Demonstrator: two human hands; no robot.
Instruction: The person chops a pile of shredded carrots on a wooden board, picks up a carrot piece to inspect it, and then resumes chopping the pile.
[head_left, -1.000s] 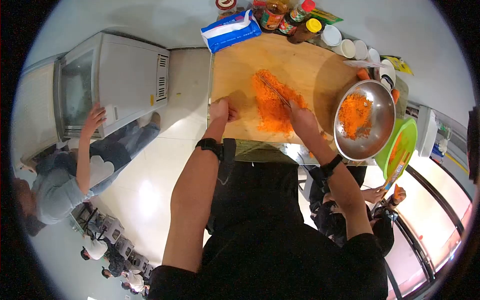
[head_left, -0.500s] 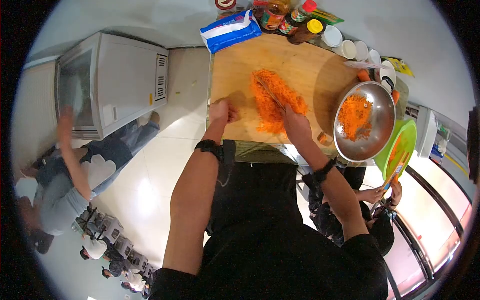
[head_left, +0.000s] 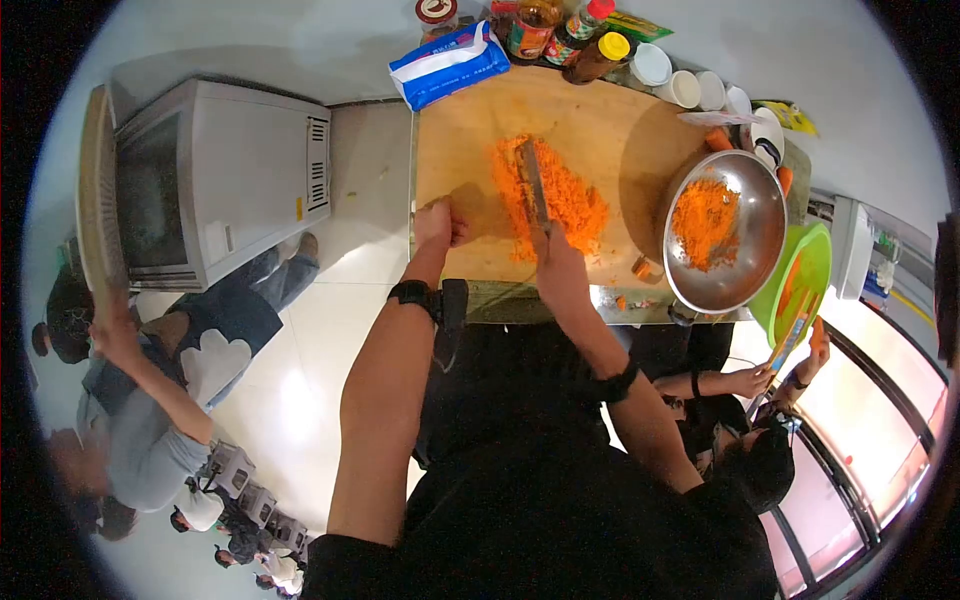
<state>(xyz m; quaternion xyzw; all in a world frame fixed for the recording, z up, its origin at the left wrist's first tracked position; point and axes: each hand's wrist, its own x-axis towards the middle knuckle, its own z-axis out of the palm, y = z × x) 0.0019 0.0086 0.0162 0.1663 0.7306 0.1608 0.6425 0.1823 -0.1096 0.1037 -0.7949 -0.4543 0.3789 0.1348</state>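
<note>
My right hand grips a kitchen knife, its blade pointing away from me over a heap of chopped carrot. The orange bits are spread on a wooden board. To the left of the heap, my left hand is closed in a fist at the board's left edge, with nothing visible in it. A steel bowl holding more chopped carrot stands to the right of the board's middle. Small carrot pieces lie between the heap and the bowl.
Sauce bottles, a blue tissue pack and white cups line the far edge. At right, a person's hand holds a grater by a green basin. Another person stands left near a white cabinet.
My right hand and the knife have shifted left across the carrot heap, and the blade has turned. My left hand stays in a fist. The person at left has swung the cabinet door open.
</note>
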